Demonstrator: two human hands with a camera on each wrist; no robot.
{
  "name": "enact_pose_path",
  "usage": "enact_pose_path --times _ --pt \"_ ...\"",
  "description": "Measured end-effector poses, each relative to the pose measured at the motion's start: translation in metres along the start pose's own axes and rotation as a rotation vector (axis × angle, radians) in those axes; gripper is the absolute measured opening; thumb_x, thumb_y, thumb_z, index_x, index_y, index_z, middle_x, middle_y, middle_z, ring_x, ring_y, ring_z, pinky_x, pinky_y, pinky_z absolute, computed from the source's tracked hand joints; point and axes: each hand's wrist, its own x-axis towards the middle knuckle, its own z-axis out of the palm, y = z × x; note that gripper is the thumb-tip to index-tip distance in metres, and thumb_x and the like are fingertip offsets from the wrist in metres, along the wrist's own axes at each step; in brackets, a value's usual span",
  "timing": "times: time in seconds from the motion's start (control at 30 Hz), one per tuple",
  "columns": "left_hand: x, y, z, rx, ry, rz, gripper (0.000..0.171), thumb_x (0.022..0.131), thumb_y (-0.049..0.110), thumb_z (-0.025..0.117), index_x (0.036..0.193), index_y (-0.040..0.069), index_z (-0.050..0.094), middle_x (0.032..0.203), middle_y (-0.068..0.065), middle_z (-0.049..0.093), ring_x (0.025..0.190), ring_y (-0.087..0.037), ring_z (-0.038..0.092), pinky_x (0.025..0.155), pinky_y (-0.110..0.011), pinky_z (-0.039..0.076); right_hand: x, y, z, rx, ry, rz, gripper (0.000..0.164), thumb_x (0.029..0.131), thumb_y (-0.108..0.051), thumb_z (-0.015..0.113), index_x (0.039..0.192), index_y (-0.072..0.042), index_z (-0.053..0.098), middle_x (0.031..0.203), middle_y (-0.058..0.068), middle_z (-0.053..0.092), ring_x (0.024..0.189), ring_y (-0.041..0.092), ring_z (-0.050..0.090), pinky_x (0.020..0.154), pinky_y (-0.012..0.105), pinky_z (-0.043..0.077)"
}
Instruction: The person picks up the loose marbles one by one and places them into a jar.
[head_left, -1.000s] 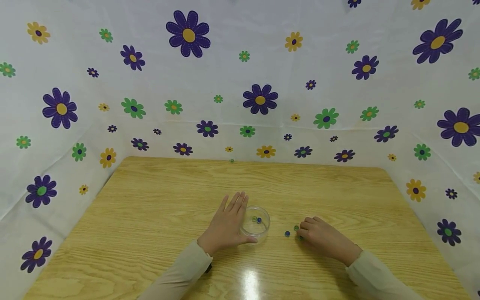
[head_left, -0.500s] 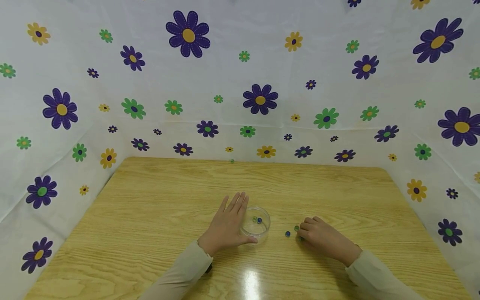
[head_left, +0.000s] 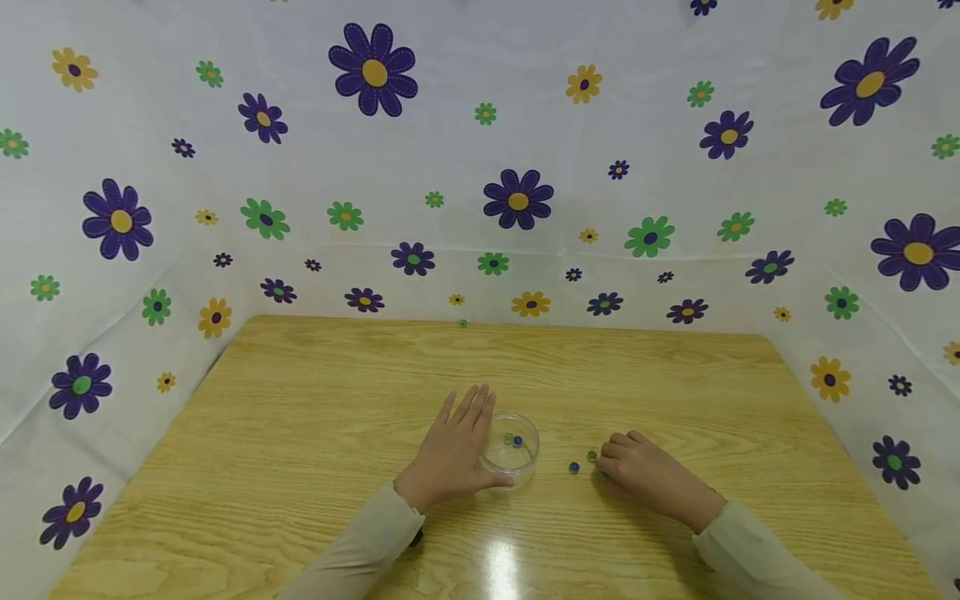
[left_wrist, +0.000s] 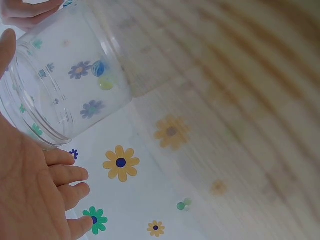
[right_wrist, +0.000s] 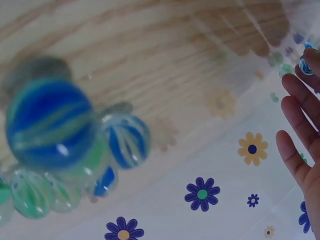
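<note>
My left hand (head_left: 452, 458) stands straight-fingered beside a clear round jar (head_left: 534, 457), its fingers and thumb bordering the side. Inside the jar are a blue marble (head_left: 518, 442) and a yellow-green marble (left_wrist: 105, 83). My right hand (head_left: 651, 477) rests at the table with bent fingers, its thumb hidden in the head view. In the right wrist view, a blue swirled marble (right_wrist: 306, 66) shows right at its fingertips; I cannot tell whether they pinch it. A blue marble (head_left: 574, 468) and a green marble (head_left: 592, 457) lie between that hand and the jar.
Several marbles lie close to the right wrist camera, a large blue-striped marble (right_wrist: 50, 122) foremost. A lone green marble (head_left: 462, 323) sits at the far edge of the wooden table (head_left: 337, 358). White flower-printed cloth (head_left: 435, 150) hangs round the back and sides.
</note>
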Motion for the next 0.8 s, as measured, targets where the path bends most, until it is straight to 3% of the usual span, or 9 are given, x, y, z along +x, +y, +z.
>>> enact_pose_path --times 0.3,0.8 --pt "0.000 -0.002 0.001 0.016 0.010 0.004 0.112 0.074 0.078 0.050 0.149 0.000 0.020 0.156 -0.016 0.022 0.146 -0.027 0.018 0.117 -0.050 0.016 0.011 0.007 -0.021 -0.029 0.181 -0.005 0.032 0.061 -0.019 0.087 0.085 -0.012 0.067 0.084 -0.002 0.064 0.080 0.014 0.058 0.070 0.030 0.048" --pt "0.000 0.000 -0.002 -0.019 0.004 0.006 0.111 0.074 0.074 0.054 0.149 -0.001 0.020 0.155 -0.018 0.022 0.146 -0.029 0.018 0.117 -0.051 0.016 0.042 0.007 -0.065 -0.034 0.263 -0.013 0.029 0.067 -0.019 0.084 0.090 -0.012 0.069 0.088 -0.002 0.066 0.086 0.015 0.061 0.077 0.032 0.050"
